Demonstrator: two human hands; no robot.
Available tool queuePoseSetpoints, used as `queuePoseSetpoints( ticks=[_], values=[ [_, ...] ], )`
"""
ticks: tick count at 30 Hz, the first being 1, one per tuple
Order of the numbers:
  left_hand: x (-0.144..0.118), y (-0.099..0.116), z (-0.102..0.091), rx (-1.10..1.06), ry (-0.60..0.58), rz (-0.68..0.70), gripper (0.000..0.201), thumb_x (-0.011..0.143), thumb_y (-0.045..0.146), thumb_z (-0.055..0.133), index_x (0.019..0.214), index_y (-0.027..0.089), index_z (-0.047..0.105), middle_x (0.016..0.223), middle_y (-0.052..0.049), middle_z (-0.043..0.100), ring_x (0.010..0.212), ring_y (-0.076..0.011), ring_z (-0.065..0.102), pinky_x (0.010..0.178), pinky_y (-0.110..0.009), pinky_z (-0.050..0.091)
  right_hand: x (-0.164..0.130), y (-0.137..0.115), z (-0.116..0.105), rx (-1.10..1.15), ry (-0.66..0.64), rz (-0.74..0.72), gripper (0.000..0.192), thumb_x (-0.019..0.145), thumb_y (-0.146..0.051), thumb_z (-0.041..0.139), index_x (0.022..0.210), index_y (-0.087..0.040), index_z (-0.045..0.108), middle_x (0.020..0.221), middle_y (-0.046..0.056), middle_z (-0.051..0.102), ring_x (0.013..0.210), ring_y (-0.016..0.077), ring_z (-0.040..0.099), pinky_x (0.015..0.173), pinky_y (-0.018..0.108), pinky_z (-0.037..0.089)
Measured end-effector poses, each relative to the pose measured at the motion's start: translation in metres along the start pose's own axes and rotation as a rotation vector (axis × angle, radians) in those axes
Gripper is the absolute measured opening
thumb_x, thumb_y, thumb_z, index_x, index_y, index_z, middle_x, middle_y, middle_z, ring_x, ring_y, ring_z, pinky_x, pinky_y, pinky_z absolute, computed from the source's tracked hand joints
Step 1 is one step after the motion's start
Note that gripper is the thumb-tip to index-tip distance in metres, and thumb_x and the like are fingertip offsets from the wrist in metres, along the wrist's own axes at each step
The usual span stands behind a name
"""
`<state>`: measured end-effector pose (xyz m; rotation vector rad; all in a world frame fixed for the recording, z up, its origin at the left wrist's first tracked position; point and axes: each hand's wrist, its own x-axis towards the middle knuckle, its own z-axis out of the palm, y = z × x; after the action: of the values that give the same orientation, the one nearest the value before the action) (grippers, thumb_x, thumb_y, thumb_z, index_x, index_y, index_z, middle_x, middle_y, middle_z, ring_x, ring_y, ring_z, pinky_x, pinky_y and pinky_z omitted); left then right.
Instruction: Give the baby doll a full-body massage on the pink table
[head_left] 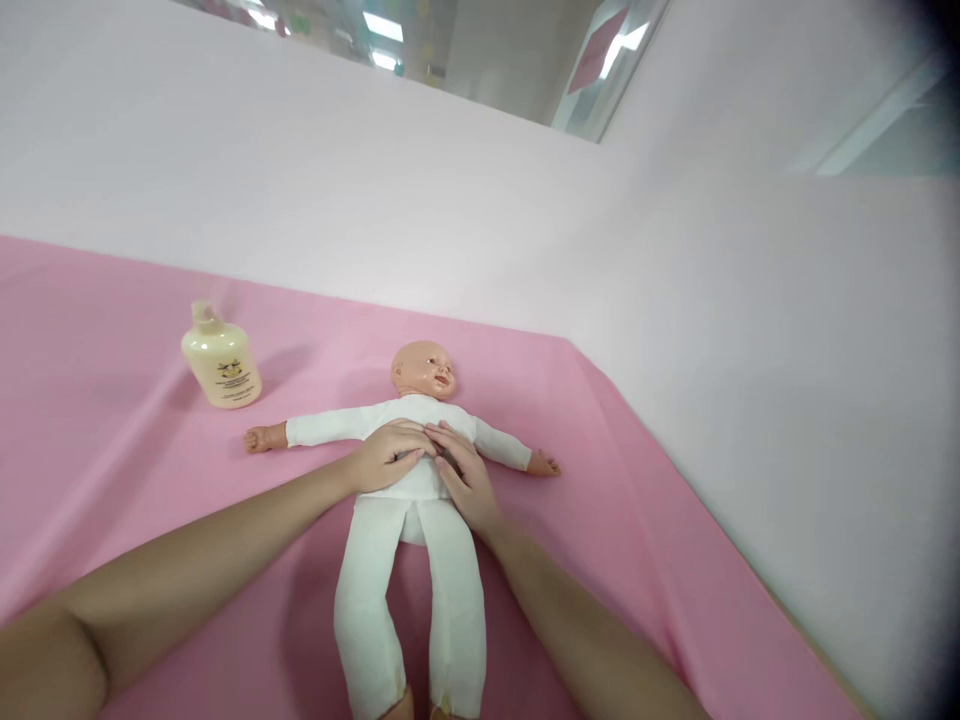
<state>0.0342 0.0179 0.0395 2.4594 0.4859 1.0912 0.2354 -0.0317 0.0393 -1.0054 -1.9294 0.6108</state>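
Note:
A baby doll [409, 560] in a white suit lies on its back on a pink sheet, head away from me, arms spread out to both sides. My left hand [386, 457] rests flat on the doll's chest and belly, fingers together and pointing right. My right hand [463, 477] lies on the doll's right side of the torso, fingers reaching up to meet the left fingertips at mid-chest. Neither hand grips anything; both press palm-down on the white cloth.
A cream lotion bottle [221, 360] stands on the pink sheet [112, 450] to the left of the doll. A pale wall rises behind and to the right; the sheet's right edge runs diagonally toward the lower right.

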Motion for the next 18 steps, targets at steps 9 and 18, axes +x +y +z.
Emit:
queuePoseSetpoints(
  ticks=[9, 18],
  values=[
    [0.000, 0.001, 0.001, 0.011, 0.063, 0.002, 0.030, 0.101, 0.024, 0.042, 0.101, 0.021, 0.072, 0.102, -0.008, 0.078, 0.104, -0.0217, 0.070, 0.098, -0.040, 0.051, -0.002, 0.004, 0.000, -0.010, -0.001, 0.018, 0.040, 0.101, -0.038, 0.048, 0.138, -0.031, 0.060, 0.145, 0.007, 0.060, 0.145, 0.0261, 0.044, 0.122, 0.054, 0.033],
    [-0.004, -0.011, 0.002, 0.080, 0.223, -0.294, 0.034, 0.099, 0.026, 0.045, 0.129, 0.022, 0.061, 0.139, -0.010, 0.064, 0.135, -0.0250, 0.053, 0.117, -0.051, 0.038, -0.005, 0.007, 0.002, -0.048, 0.002, 0.124, 0.050, 0.099, -0.036, 0.050, 0.149, -0.032, 0.048, 0.162, 0.003, 0.040, 0.155, 0.0282, 0.025, 0.126, 0.059, 0.019]
  ],
)
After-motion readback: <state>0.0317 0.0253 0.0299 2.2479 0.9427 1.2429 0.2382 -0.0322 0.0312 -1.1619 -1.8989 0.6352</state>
